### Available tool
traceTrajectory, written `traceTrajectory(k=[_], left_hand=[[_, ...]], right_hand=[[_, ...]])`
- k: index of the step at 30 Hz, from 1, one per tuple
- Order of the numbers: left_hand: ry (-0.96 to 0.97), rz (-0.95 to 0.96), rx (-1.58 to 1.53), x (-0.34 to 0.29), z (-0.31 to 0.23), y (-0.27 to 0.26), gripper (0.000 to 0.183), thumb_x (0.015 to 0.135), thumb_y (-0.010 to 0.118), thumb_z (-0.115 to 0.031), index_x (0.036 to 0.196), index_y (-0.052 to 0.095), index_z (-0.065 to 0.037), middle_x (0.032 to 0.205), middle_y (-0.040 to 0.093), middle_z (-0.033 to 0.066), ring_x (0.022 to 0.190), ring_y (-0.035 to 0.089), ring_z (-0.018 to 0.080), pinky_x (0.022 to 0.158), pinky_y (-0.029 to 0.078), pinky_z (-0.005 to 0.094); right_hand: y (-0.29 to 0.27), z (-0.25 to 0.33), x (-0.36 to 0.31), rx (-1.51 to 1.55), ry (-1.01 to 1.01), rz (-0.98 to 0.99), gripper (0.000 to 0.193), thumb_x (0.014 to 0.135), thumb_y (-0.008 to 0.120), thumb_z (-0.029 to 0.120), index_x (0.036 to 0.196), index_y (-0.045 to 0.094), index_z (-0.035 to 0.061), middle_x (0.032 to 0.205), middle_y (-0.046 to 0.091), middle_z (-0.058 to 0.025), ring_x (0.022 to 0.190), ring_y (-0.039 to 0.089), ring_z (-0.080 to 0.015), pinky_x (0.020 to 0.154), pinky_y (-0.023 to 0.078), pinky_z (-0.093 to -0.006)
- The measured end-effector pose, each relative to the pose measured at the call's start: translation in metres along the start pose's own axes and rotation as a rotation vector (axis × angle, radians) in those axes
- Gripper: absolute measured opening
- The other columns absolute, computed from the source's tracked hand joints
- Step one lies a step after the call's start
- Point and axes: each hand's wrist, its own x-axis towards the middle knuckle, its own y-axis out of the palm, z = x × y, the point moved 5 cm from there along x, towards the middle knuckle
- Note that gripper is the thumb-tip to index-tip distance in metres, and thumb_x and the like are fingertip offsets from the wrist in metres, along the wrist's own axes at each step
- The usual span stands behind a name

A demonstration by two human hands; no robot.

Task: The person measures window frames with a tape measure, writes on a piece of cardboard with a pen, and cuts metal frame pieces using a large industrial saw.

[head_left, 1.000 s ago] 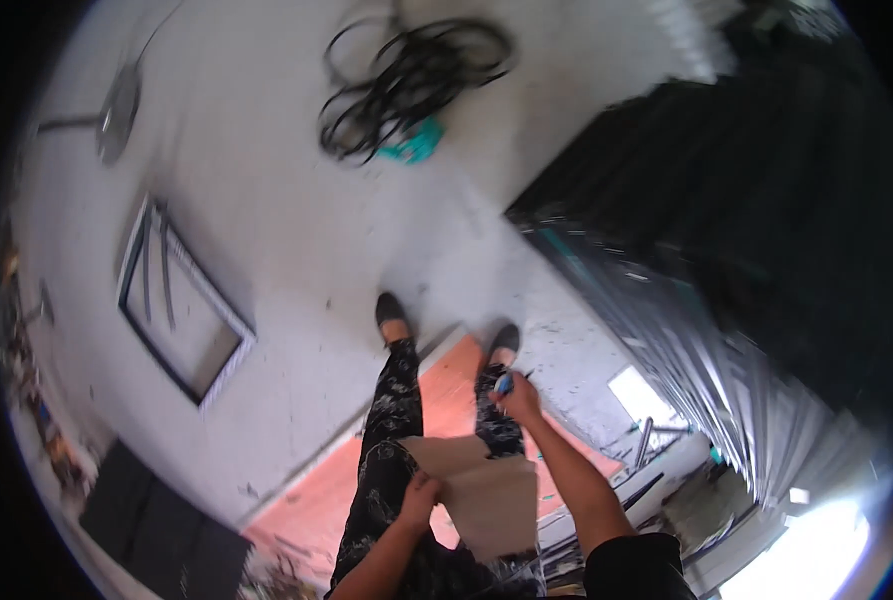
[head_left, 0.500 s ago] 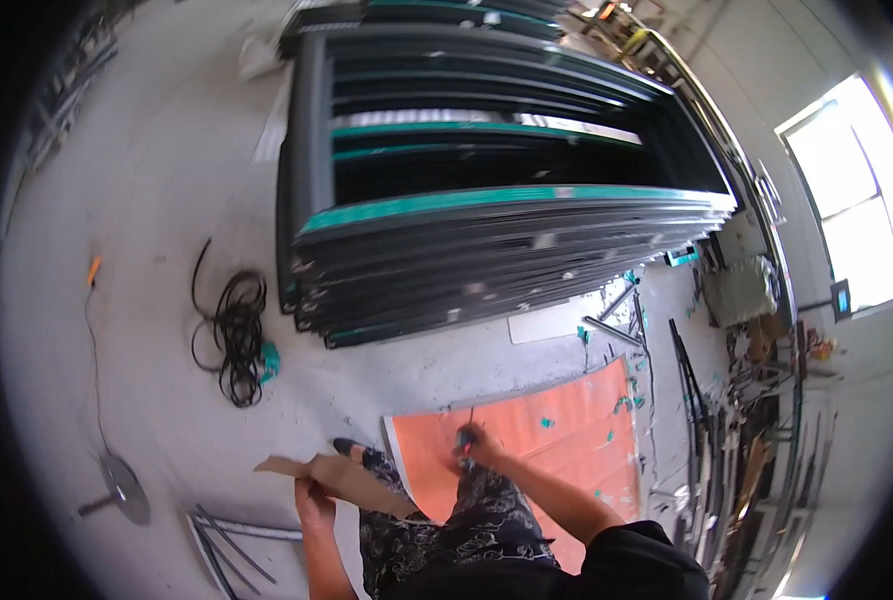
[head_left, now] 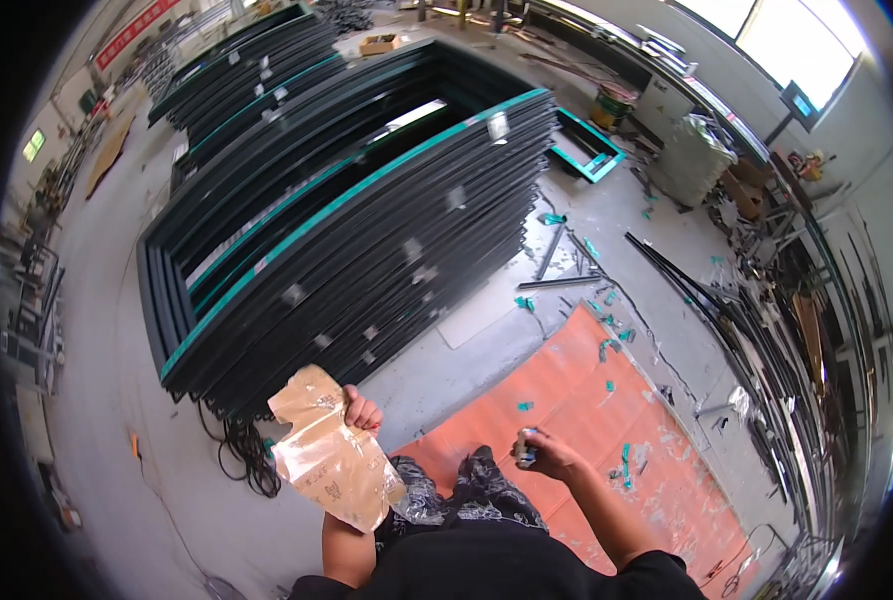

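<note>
My left hand [head_left: 363,411] is closed on the edge of a torn sheet of brown packing paper [head_left: 331,455]. The sheet is creased, shines in the light and has faint dark print. It hides part of my left forearm. My right hand [head_left: 554,454] grips a small grey object with a rounded end [head_left: 525,448]; its kind is too small to tell. That hand hovers over the orange floor sheet [head_left: 656,470]. Ahead of both hands rises a tall stack of dark rectangular frames [head_left: 386,240], the upper one edged with green film.
Black strips [head_left: 706,310] lie along the right side, near a wrapped pale bundle [head_left: 691,160]. A green-edged frame [head_left: 591,150] rests behind the stack. A coil of black cable [head_left: 251,460] is left of my paper. Green film scraps [head_left: 609,386] dot the orange sheet.
My view has turned and now takes in more of the room. The brown paper has come up and tilted broadside, still in my left hand. My right hand still grips its small object.
</note>
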Motion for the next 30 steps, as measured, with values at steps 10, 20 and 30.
traceTrajectory(k=[10, 20, 30], left_hand=[[-0.514, -0.011, 0.21, 0.167, 0.069, 0.051, 0.06, 0.086, 0.048, -0.046, 0.119, 0.041, 0.003, 0.055, 0.035, -0.0024, 0.052, 0.031, 0.0104, 0.055, 0.027, 0.025], [-1.143, 0.308, 0.975, 0.313, 0.194, 0.067, 0.023, 0.087, 0.058, -0.025, 0.095, 0.056, -0.004, 0.083, 0.057, -0.0012, 0.076, 0.05, 0.0044, 0.068, 0.04, 0.0199], [-1.106, 0.426, 1.2, 0.417, 0.348, -0.013, 0.032, 0.088, 0.056, -0.029, 0.108, 0.054, -0.004, 0.092, 0.056, 0.0026, 0.085, 0.049, 0.007, 0.075, 0.04, 0.0223]], right_hand=[[0.007, 0.142, 0.0, 0.4, -0.392, 0.042, 0.047, 0.081, 0.052, 0.054, 0.087, 0.057, 0.0076, 0.078, 0.056, -0.0092, 0.067, 0.053, -0.0176, 0.051, 0.045, -0.0251], [-0.013, 0.254, 0.014, 0.779, -0.595, -0.405, 0.031, 0.08, 0.056, 0.038, 0.076, 0.051, 0.0084, 0.062, 0.051, -0.0072, 0.05, 0.05, -0.0176, 0.042, 0.041, -0.0246], [-0.087, 0.416, 0.033, 0.362, -0.985, -0.686, 0.015, 0.079, 0.056, 0.013, 0.09, 0.051, 0.0045, 0.077, 0.051, -0.0027, 0.07, 0.048, -0.0108, 0.064, 0.04, -0.023]])
